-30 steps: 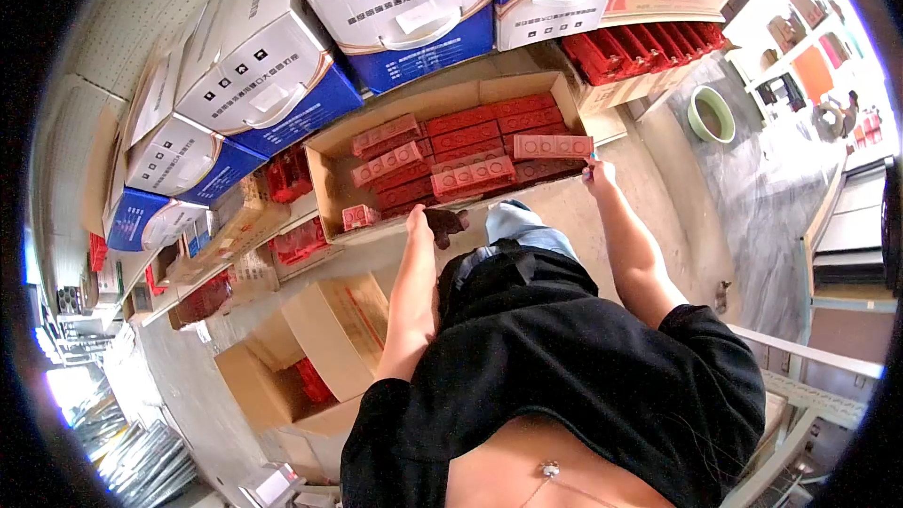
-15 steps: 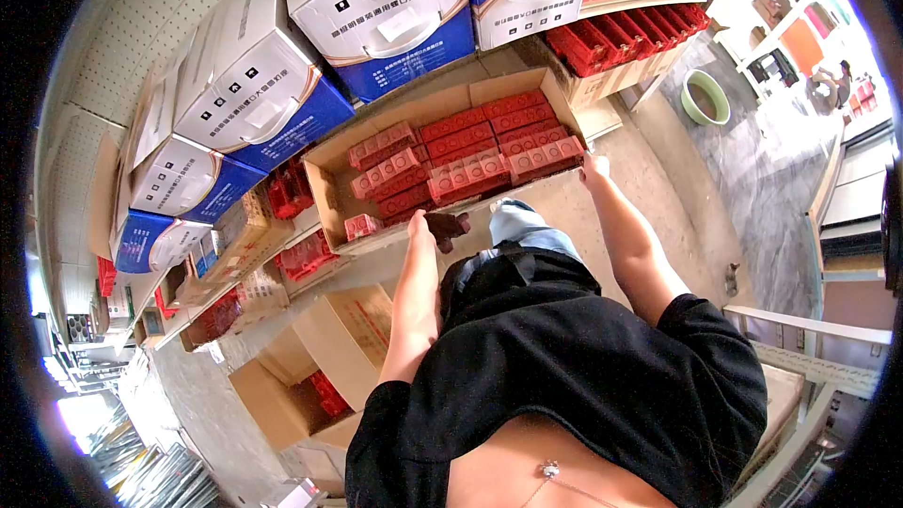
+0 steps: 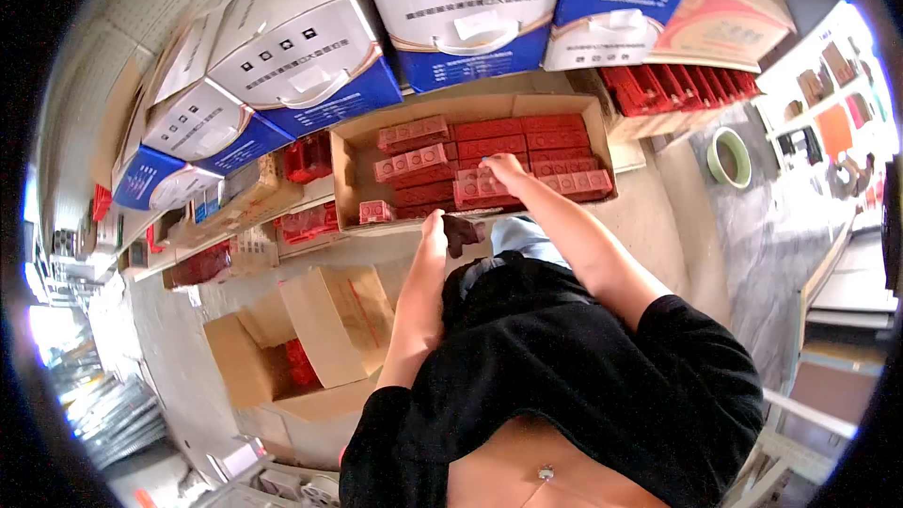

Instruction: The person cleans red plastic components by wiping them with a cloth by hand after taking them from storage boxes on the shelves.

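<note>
Red packs (image 3: 486,147) are lying in the cardboard box (image 3: 345,179), seemingly rowed to save room. The right hand (image 3: 506,172) is reaching over them, grip unclear; the left hand (image 3: 434,230) is hanging outside its near rim by a dark item (image 3: 460,237), grip hidden.

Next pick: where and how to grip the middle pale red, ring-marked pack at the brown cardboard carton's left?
I'd pinch the middle pack by its left end from above, across its long sides: it lies askew, that end jutting past the dark red packs below.
</note>
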The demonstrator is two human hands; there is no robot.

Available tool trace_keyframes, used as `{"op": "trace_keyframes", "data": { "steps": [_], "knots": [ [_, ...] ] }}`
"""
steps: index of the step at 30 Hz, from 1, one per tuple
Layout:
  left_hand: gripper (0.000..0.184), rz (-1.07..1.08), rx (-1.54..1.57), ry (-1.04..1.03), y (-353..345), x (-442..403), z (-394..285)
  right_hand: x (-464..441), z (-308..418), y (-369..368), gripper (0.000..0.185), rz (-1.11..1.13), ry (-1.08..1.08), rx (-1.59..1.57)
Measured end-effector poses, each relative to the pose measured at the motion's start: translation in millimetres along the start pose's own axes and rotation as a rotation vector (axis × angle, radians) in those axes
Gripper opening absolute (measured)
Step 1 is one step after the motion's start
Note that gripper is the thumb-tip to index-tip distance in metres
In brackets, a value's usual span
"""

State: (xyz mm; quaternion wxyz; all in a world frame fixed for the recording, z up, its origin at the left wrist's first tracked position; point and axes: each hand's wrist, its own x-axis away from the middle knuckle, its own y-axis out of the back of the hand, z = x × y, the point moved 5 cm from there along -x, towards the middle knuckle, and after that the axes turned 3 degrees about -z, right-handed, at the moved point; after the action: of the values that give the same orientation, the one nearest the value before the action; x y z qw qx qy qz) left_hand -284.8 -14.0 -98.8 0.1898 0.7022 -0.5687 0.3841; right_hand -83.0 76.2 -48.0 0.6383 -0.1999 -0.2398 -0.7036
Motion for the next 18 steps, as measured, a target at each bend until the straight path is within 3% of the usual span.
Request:
{"op": "trace_keyframes", "data": {
  "steps": [5, 9, 18],
  "knots": [
    [0.043, 0.010, -0.005, 0.023, 3.8, 1.8, 3.6, -22.4, -13.1, -66.7, 0.011, 0.147, -0.409, -0.612],
    [0.043, 0.021, 0.000, 0.028, 4.3, 15.2, -2.9, -31.1, -10.1, -99.5, 0.009, -0.017, -0.505, -0.930],
    [0.043, 0.001, 0.034, 0.035, 14.2, 26.7, -10.4, -59.4, -23.6, -139.8, 0.008, -0.117, -0.585, -1.012]
  ]
}}
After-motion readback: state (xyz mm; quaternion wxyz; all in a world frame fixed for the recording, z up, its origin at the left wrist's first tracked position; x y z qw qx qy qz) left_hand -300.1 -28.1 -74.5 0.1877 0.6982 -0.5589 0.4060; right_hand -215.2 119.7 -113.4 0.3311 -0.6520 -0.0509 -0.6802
